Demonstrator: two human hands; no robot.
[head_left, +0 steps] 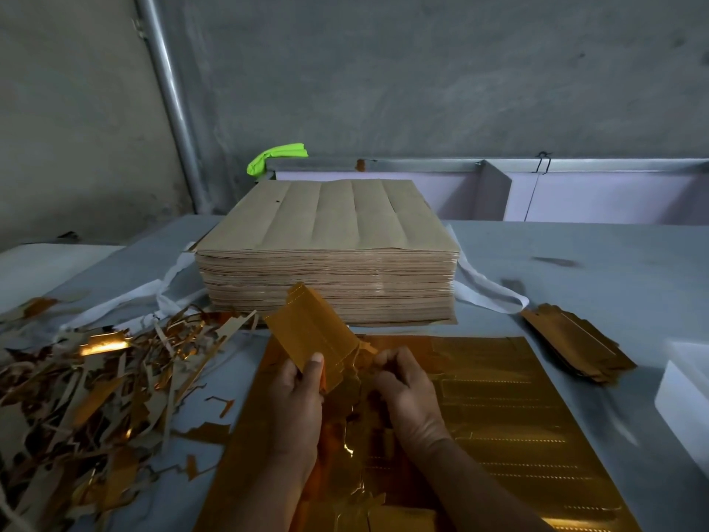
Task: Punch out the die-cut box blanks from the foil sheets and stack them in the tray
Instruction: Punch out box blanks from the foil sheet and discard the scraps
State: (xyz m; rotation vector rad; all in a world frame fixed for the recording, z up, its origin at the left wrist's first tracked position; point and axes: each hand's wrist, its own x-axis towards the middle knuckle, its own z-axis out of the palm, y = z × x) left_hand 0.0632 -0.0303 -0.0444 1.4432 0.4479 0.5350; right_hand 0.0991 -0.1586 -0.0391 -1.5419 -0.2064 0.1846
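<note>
— Gold foil sheet (518, 416) nearest me is part punched: left hand (297, 393) pinches a freed blank (310, 339), right hand (403, 389) pinches the sheet's torn edge.
— Beyond?
— Only a small pile (575, 347) near the tray (683, 397); I judge the tall stack (326, 255) all remains.

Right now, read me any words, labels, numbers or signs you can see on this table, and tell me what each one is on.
None: no text can be read in this view.
The foil sheet shows only die-cut lines and perforations.
The blank in the left hand is plain gold.
The brown stack and white tray show no print.
</note>
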